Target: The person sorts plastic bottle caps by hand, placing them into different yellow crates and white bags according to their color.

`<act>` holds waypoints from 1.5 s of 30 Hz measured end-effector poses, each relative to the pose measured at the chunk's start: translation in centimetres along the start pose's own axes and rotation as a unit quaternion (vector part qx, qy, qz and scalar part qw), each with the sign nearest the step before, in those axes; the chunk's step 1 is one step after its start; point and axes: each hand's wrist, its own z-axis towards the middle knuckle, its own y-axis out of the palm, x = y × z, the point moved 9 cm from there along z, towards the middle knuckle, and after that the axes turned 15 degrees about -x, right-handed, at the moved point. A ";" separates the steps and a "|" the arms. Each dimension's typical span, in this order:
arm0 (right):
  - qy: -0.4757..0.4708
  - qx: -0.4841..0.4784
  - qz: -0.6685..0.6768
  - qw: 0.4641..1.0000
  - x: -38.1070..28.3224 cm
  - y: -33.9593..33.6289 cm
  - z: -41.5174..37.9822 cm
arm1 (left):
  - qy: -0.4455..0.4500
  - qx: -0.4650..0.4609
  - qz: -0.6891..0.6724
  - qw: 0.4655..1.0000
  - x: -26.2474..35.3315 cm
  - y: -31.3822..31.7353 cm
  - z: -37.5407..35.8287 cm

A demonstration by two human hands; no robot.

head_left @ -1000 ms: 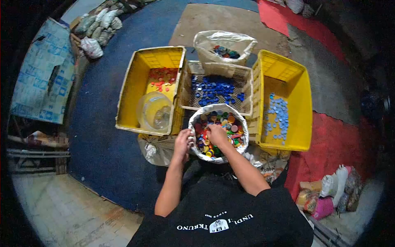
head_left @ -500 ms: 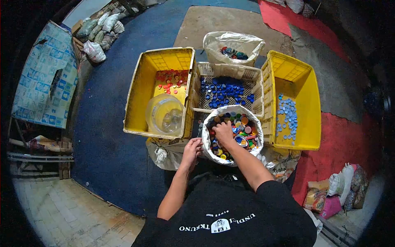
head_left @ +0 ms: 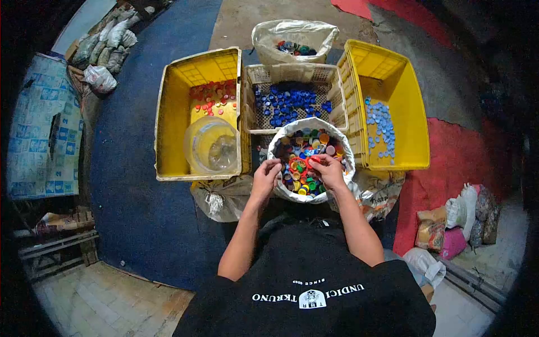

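A white sack full of mixed-colour plastic bottle caps stands open in front of me. Over these caps, my right hand pinches a red bottle cap between thumb and fingers. My left hand is at the sack's left rim with its fingers closed together; whether anything small is in them cannot be made out. A red ring-like piece shows among the caps between the two hands.
A yellow crate on the left holds red caps and a clear round container. Dark blue caps lie in the white crate ahead, light blue ones in the right yellow crate. Behind stands another sack with caps.
My right hand has come back from deep in the caps toward the sack's near right side and now holds a red cap. The left hand remains by the left rim. The view has shifted.
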 end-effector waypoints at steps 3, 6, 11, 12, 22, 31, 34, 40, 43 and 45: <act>-0.007 0.009 -0.083 0.996 -1.4 1.1 -0.9 | 0.023 -0.033 0.071 0.997 2.7 1.4 0.1; 0.005 -0.028 -0.103 0.994 -1.7 2.5 -0.8 | 0.092 -0.171 0.283 0.939 5.4 5.4 -0.2; 0.006 -0.069 0.022 0.997 0.8 3.7 -0.9 | 0.167 -0.112 0.299 0.933 6.0 6.7 -0.5; 0.004 -0.052 0.012 0.999 0.4 3.9 -1.3 | 0.157 -0.096 0.291 0.939 5.8 6.5 -0.5; -0.097 -0.003 -0.407 0.908 -4.6 4.9 -4.5 | -0.062 -0.046 -0.382 0.921 -3.5 5.0 -1.1; -0.170 -0.028 -0.566 0.806 -6.7 11.2 -8.7 | -0.095 -0.010 -0.457 0.884 -5.2 5.5 -2.4; -0.110 0.041 -0.553 0.825 -6.5 5.2 -6.0 | -0.085 0.005 -0.485 0.870 -5.1 3.8 -2.8; 0.001 0.059 -0.626 0.777 -5.3 -4.7 -1.1 | -0.046 0.046 -0.443 0.894 -3.2 -0.8 -3.6; 0.049 0.018 -0.640 0.767 -4.8 -4.0 -0.3 | -0.036 0.054 -0.439 0.896 -2.9 -2.0 -3.8; 0.020 -0.080 -0.672 0.736 -2.3 -2.0 0.5 | -0.052 0.066 -0.395 0.915 -2.9 -2.4 -3.9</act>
